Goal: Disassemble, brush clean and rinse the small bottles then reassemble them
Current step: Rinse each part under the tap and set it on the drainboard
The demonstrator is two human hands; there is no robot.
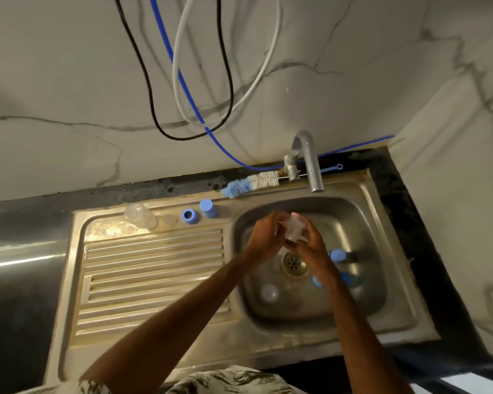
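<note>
a white marble-look wall point(69, 81) with grey veins stands behind the bench point(26, 211) and meets a matching side wall point(453, 194) in a corner at the right. a black cable point(148, 81), a white cable point(174, 81) and a thin blue tube point(161, 27) hang in loose loops down the back wall; the tube then runs along the foot of the wall toward the corner. the bench is dark stone, stained along its back edge. a worn steel sink point(404, 280) is set into it, with a ridged drainboard point(154, 265) at the left and a grey metal tap point(310, 163) at the back. light glares off the drainboard's far corner and streaks across the shiny surface to its left.
</note>
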